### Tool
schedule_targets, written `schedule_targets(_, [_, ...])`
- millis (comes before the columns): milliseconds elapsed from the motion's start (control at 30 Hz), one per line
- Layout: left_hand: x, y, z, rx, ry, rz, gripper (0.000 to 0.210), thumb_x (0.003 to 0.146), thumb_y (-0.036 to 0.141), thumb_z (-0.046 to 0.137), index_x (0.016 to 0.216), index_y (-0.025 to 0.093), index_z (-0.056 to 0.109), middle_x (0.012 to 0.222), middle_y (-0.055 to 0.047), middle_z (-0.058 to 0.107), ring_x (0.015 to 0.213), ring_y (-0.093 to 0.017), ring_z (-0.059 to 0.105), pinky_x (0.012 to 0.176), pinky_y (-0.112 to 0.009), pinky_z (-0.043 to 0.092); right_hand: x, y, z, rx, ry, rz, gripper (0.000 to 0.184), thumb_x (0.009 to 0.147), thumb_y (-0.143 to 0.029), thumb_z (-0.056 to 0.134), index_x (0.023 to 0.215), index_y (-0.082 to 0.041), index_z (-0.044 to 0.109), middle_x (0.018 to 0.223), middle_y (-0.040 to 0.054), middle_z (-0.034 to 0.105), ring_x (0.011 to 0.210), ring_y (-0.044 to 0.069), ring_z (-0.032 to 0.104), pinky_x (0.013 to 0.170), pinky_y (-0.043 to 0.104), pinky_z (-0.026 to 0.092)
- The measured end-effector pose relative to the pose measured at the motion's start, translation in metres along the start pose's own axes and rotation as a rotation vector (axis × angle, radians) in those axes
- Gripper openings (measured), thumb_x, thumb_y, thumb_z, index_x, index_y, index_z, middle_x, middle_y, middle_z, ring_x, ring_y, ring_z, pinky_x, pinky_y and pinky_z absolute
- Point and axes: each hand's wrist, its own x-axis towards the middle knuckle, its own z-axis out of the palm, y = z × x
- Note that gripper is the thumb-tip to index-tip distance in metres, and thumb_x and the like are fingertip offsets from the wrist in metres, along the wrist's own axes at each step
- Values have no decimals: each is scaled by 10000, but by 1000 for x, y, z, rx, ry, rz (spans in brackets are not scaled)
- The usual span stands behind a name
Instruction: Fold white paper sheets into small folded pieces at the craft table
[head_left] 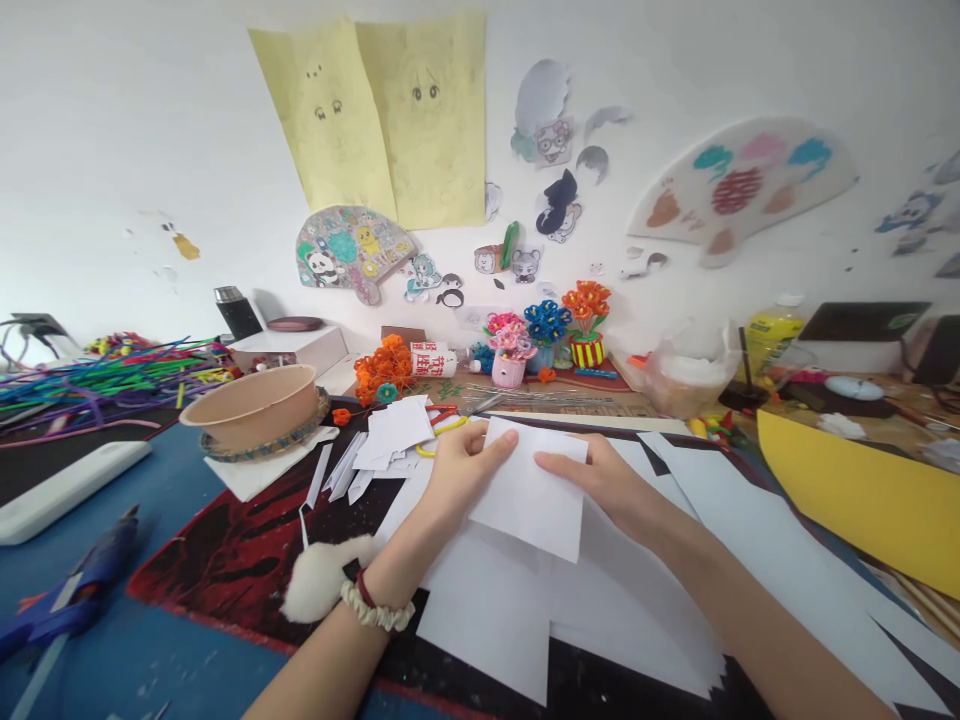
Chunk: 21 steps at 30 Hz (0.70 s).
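Observation:
Between my two hands is a small white sheet of paper (531, 500), held up over the mat. My left hand (469, 462) pinches its upper left edge, thumb on top. On the upper right edge, my right hand (592, 470) grips it the same way, its fingers hidden behind the sheet. Below lie larger white paper sheets (495, 610), one with a jagged edge at lower right. Left of my hands is a pile of cut white paper pieces (394, 435), with yellow-handled scissors (427, 450) partly behind my left hand.
A red and black mat (217, 565) covers the blue table. A blue glue gun (75, 590), a white bar-shaped case (71, 490) and a beige bowl (251, 405) stand left. Yellow card (862, 505) lies right. Pipe-cleaner flowers (511, 345) stand at the back.

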Motion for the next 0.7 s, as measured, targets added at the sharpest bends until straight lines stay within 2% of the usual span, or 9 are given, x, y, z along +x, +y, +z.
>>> schedule_targets(233, [7,-15,-2,90,6,19,415,629,535,723,636,137,606,520,-15,557,475,-135,507,416,-213,305,5,2,-5,-120,-61,-42,310,735,-466,691,815,-166,695,792,52,705,702,206,623,592,281,442])
schedule_targets(400, [12,-34,0,137,130,50,444,636,566,687,538,159,539,457,16,475,458,-124,459,411,-215,263,16,20,-8,-114,52,16,366,667,-489,714,614,-135,641,584,25,621,527,153,516,498,260,345])
schedule_targets(500, [14,-40,0,144,146,42,447,645,557,673,510,163,511,449,24,449,456,-115,433,412,-214,241,20,29,-10,-158,124,6,368,649,-459,719,507,-154,572,486,-9,539,463,123,436,460,247,283])
schedule_targets(600, [15,-41,0,153,151,38,444,646,542,669,494,166,489,449,29,426,457,-107,409,415,-215,225,21,32,-11,-179,139,14,356,642,-433,722,486,-163,550,470,-17,518,453,118,420,453,245,274])
schedule_targets(700, [16,-41,-1,162,158,39,436,648,531,666,491,169,479,449,33,408,462,-105,394,421,-216,215,19,28,-10,-155,139,19,346,644,-446,728,516,-160,582,495,-6,553,469,128,454,462,249,299])
